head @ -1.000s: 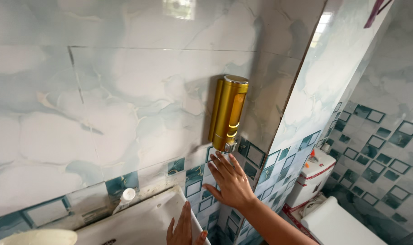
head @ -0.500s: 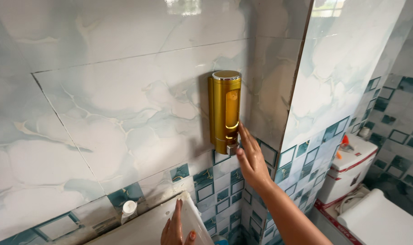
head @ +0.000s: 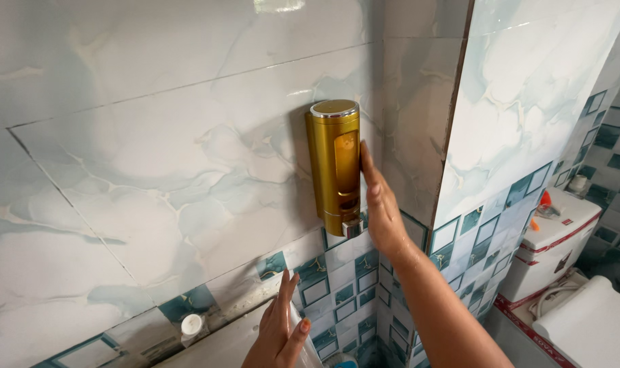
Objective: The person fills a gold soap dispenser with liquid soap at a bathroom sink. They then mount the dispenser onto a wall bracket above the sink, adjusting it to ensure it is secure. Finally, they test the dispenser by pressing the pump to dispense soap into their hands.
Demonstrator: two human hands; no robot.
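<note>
A gold soap dispenser [head: 334, 163] with a silver rim and a small nozzle at its foot is fixed upright to the marbled wall tiles. My right hand [head: 380, 204] lies flat against the dispenser's right side, fingers straight and pointing up, gripping nothing. My left hand [head: 278, 332] is held open below the nozzle, fingers spread and raised, over the edge of a white basin [head: 214, 347]. Nothing is in either hand.
A small white-capped bottle [head: 192, 326] stands on the ledge at the lower left. A wall corner [head: 453, 116] juts out just right of the dispenser. A white toilet cistern [head: 553, 238] with a red stripe and a toilet lid [head: 596, 327] sit at the lower right.
My right hand has risen from under the nozzle to lie along the dispenser's right side. My left hand has lifted a little higher beneath the nozzle.
</note>
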